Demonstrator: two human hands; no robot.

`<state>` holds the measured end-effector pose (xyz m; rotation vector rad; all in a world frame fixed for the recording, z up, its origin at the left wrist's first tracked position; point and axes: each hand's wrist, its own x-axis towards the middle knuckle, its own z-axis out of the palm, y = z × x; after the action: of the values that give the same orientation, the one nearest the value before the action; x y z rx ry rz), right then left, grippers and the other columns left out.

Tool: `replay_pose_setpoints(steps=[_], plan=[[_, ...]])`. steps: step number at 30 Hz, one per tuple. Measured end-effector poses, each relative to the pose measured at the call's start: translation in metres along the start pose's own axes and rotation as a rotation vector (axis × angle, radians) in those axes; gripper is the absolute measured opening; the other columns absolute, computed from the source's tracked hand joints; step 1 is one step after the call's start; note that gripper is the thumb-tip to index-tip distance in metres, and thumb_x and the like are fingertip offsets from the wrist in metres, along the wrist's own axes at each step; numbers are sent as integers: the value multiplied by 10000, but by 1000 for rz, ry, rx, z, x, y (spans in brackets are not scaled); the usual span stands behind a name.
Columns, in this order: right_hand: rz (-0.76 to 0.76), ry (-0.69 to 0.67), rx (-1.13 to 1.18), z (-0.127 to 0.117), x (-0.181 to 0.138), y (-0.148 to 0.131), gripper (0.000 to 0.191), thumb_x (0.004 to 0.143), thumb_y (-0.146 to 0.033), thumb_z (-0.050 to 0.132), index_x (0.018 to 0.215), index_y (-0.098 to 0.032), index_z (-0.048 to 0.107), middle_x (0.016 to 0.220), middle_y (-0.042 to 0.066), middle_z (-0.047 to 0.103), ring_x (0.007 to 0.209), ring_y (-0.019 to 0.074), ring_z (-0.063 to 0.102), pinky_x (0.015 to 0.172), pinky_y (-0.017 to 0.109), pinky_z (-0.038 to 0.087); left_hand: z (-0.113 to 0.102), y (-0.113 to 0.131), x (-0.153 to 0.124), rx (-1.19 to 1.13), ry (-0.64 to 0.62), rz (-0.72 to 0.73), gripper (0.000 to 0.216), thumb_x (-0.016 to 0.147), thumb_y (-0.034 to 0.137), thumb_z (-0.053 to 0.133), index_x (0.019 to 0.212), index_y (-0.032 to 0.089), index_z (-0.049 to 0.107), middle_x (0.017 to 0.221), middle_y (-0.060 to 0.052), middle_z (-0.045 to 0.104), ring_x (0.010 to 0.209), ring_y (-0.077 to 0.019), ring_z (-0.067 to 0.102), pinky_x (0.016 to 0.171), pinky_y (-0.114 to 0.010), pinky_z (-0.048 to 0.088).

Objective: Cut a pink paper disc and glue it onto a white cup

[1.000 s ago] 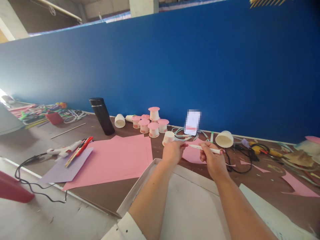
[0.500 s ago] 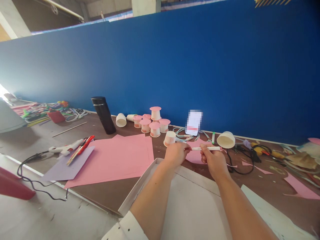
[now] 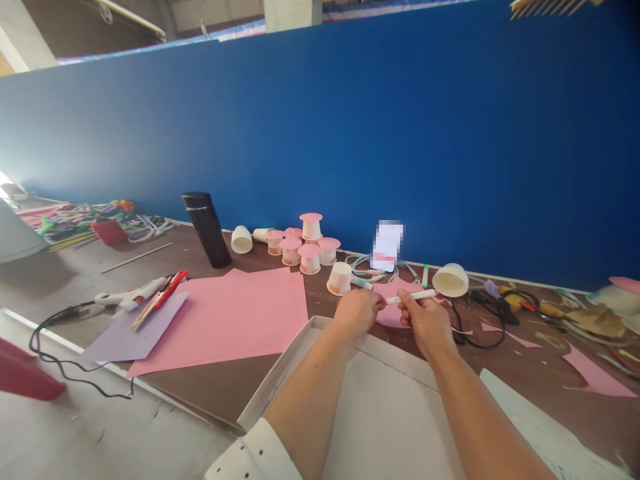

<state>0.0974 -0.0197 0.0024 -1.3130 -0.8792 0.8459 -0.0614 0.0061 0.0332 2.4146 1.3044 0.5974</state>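
Note:
My right hand [image 3: 431, 325] is closed round a slim white marker [image 3: 424, 295], which lies nearly level between my hands. At its left end my left hand [image 3: 359, 312] is closed in a pinch, with a bit of red at the fingertips; whether this is a separate cap I cannot tell. Both hands are over a pink paper piece [image 3: 397, 319] and the far side of a white shallow tray [image 3: 395, 407]. Just beyond my left hand, an upside-down paper cup [image 3: 340, 278] stands beside a blue-and-white marker [image 3: 361, 283].
Paper cups topped with pink discs [image 3: 310, 257] stand stacked at the back. A black flask [image 3: 206, 230], pink sheets [image 3: 240, 317], a red cutter [image 3: 167, 293] and a glue gun [image 3: 133, 293] are leftward. A phone [image 3: 387, 245] leans on the blue partition [image 3: 325, 133]; a cup [image 3: 451, 280] lies rightward.
The marker has shifted slightly left and tilted, its right end a little higher. My left hand has moved slightly right and down, showing more of the blue-and-white marker behind it.

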Motion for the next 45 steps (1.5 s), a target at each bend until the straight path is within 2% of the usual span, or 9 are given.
replay_pose_setpoints(steps=[7, 14, 19, 23, 28, 35, 40, 42, 45], plan=[[61, -17, 137, 2, -1, -2, 401, 610, -464, 873, 677, -168, 612, 540, -40, 545, 456, 83, 471, 409, 204, 417, 0, 3, 1, -7, 10, 63, 364, 985, 360, 447, 949, 183, 763, 933, -78, 735, 897, -209, 648, 769, -278, 474], [-29, 76, -11, 2, -4, -5, 439, 702, -570, 779, 706, -148, 657, 538, -12, 569, 451, 73, 441, 381, 184, 343, -4, 0, -1, -17, 88, 12, 261, 958, 326, 512, 969, 214, 748, 981, -43, 736, 908, -200, 641, 749, -268, 469], [-2, 204, 68, -3, 0, -13, 456, 752, -577, 698, 924, -155, 718, 670, 8, 636, 456, 66, 426, 367, 175, 315, -12, -10, -3, -8, 349, -156, 249, 971, 341, 493, 1013, 254, 722, 1028, -27, 720, 965, -191, 620, 787, -262, 462], [-1, 240, 53, -9, 7, -9, 408, 743, -520, 697, 910, -148, 719, 656, -3, 610, 461, 71, 431, 378, 179, 308, -25, -23, -5, 72, 526, -448, 309, 982, 362, 442, 1086, 256, 713, 1165, -70, 677, 1088, -226, 585, 873, -300, 455], [-39, 169, -73, -8, 8, 1, 353, 758, -472, 659, 897, -154, 728, 679, 16, 634, 476, 93, 460, 404, 208, 334, -40, -38, -12, 175, 469, -700, 323, 956, 333, 433, 1023, 208, 723, 1096, -123, 688, 1030, -286, 612, 829, -385, 456], [-102, 111, -233, -3, 3, 0, 357, 789, -491, 612, 889, -174, 741, 700, 27, 676, 523, 126, 525, 470, 244, 388, -41, -51, -20, 209, 427, -826, 293, 920, 312, 478, 1083, 198, 693, 1171, -144, 659, 1132, -317, 572, 885, -437, 439], [-124, 121, -225, -4, 5, 2, 361, 785, -500, 602, 870, -176, 738, 678, 16, 676, 509, 130, 520, 492, 261, 394, -35, -28, -21, 265, 516, -692, 286, 900, 287, 513, 1120, 202, 674, 1233, -146, 617, 1180, -317, 529, 932, -410, 430], [-131, 121, -233, -4, 5, 2, 357, 787, -502, 593, 870, -184, 734, 676, 11, 679, 506, 134, 518, 502, 267, 397, -27, -11, -21, 218, 436, -550, 287, 939, 270, 442, 1080, 208, 684, 1163, -131, 650, 1103, -273, 580, 891, -361, 446], [-157, 117, -328, -6, 3, -2, 368, 800, -514, 562, 857, -189, 726, 693, 32, 695, 530, 161, 549, 537, 290, 418, -8, 12, -21, 115, 214, -498, 317, 965, 277, 388, 1057, 214, 685, 1024, -106, 697, 915, -239, 654, 756, -330, 473]])
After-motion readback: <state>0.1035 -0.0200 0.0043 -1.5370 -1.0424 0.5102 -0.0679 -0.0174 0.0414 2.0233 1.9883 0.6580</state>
